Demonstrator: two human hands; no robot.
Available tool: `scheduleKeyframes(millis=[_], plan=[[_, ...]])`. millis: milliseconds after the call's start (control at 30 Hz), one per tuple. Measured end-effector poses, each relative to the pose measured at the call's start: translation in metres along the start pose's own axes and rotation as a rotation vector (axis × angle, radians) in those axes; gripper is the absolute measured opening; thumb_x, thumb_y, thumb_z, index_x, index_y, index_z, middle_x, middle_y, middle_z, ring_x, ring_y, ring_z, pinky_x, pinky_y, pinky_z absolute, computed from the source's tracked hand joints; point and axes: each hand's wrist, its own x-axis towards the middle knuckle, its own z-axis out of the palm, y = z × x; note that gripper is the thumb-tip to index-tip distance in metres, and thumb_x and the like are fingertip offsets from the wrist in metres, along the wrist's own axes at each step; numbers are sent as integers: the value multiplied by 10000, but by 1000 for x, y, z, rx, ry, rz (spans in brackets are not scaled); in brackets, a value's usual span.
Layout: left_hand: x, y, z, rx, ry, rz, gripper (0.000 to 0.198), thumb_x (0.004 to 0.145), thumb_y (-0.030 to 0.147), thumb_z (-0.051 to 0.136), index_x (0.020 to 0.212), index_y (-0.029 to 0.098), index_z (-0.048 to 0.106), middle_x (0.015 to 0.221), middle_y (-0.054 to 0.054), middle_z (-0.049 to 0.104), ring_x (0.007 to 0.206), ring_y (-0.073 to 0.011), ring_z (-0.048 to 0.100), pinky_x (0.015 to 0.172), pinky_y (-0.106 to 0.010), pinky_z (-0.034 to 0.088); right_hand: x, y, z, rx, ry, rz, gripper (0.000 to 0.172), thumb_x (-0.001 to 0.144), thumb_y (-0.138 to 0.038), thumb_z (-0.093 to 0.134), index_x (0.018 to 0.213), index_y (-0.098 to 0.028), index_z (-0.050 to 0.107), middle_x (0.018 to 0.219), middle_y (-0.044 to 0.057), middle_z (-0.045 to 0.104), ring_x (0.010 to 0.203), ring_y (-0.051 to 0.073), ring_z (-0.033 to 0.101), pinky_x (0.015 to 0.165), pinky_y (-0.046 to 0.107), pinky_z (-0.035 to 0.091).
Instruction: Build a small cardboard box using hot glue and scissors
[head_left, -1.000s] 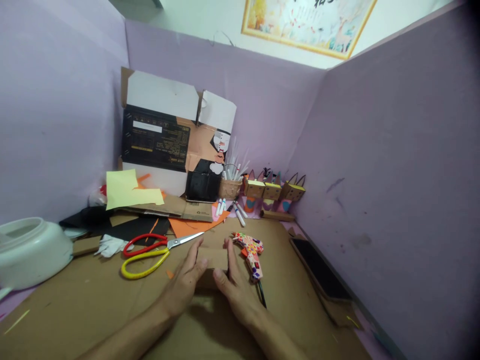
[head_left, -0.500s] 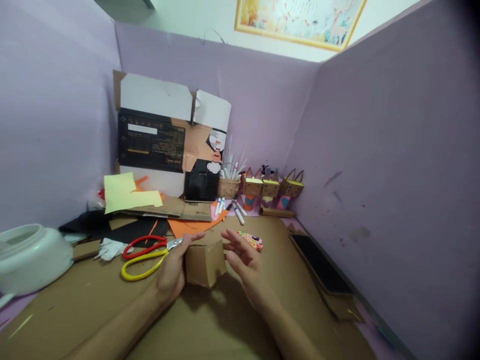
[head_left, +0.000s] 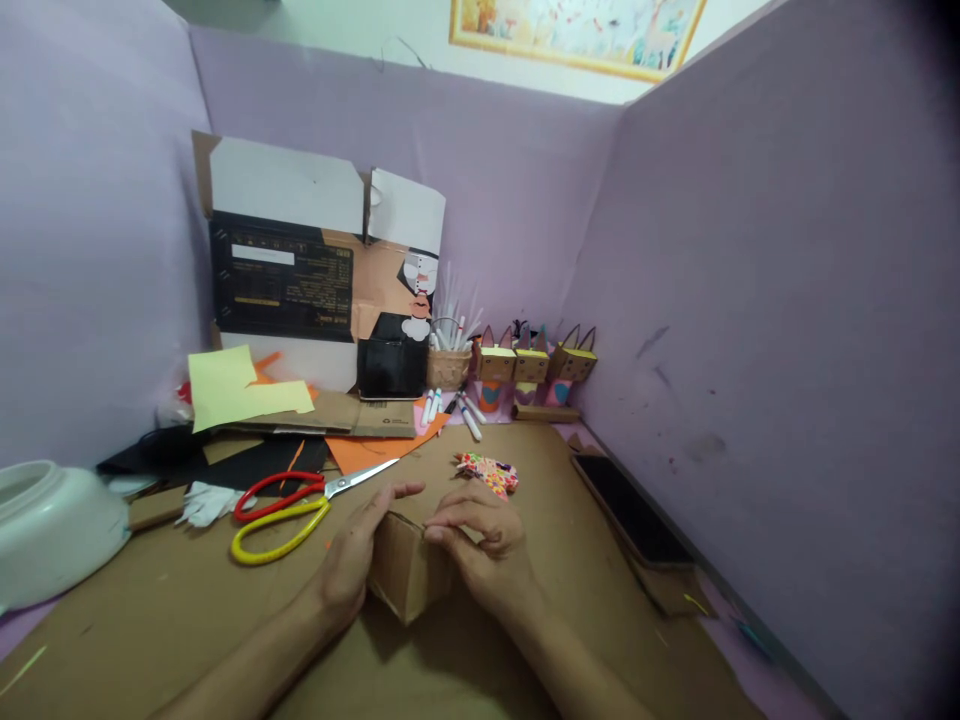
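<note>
A small folded cardboard box is held between my hands, tilted with one corner toward me. My left hand supports its left side, thumb along the upper edge and fingers mostly hidden behind it. With thumb and fingertips, my right hand pinches the box's upper right edge. Left of my hands lie scissors with one red and one yellow handle, blades pointing right. Just beyond my right hand is a small colourful patterned item, partly covered by my fingers.
A white pot stands at the left. At the back are a flattened printed carton, yellow paper, a basket of pens, loose markers and several cat-eared cardboard figures. A dark phone-like slab lies by the right wall.
My right hand has closed from spread fingers beside the box to a pinch on its edge. The box has turned and come lower. The view has shifted slightly.
</note>
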Motion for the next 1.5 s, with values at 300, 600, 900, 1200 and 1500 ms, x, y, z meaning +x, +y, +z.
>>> scheduleKeyframes(millis=[300, 600, 900, 1200, 1500], plan=[[0, 1, 7, -150, 58, -100, 413, 756, 472, 572, 979, 138, 665, 915, -82, 716, 766, -234, 653, 691, -326, 494, -5, 9, -2, -178, 194, -28, 257, 895, -231, 417, 644, -196, 461, 637, -7, 469, 606, 146, 454, 579, 280, 343], [14, 34, -10, -519, 198, -244, 434, 921, 394, 344, 1118, 91, 585, 861, -129, 715, 718, -242, 691, 642, -360, 553, -3, 20, -2, 102, 369, 311, 463, 869, -415, 474, 483, -208, 326, 488, -75, 271, 457, 92, 276, 494, 245, 316], [16, 28, -10, -536, 109, -320, 457, 947, 411, 267, 1208, 124, 509, 783, -96, 720, 606, -219, 683, 568, -360, 561, 3, 12, 6, 190, 134, 437, 169, 722, -233, 634, 885, -191, 642, 920, 61, 642, 707, 157, 583, 587, 276, 506], [0, 32, 2, -473, -59, -275, 556, 917, 494, 286, 1140, 79, 581, 739, -140, 717, 563, -249, 669, 455, -327, 520, -6, 12, 32, 561, -264, 808, 345, 592, -289, 753, 856, -138, 590, 743, 8, 624, 501, 93, 580, 395, 190, 485], [10, 55, -21, -616, 292, -23, 422, 943, 398, 311, 1120, 159, 610, 845, -78, 727, 687, -181, 679, 578, -261, 550, -2, 11, -9, 1038, -586, 728, 373, 692, -479, 693, 597, -151, 542, 344, -136, 355, 253, 3, 260, 362, 197, 508]])
